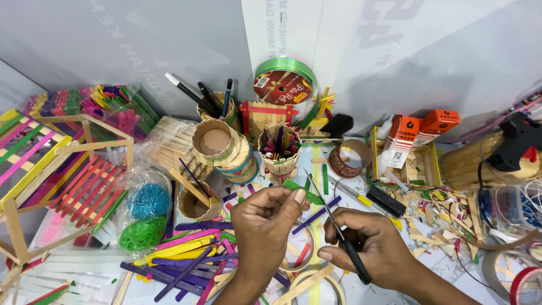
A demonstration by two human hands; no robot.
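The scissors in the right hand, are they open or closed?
Open. The blades of the scissors are spread in a narrow V around the green stick, which the left hand holds; the right hand grips the black handles.

Head camera looks steeply down, close over the cluttered table (single view).

Both hands, left hand and right hand, look bare; no sleeves apparently reach the wrists

Green stick end hidden under left hand thumb; tape roll cut off.
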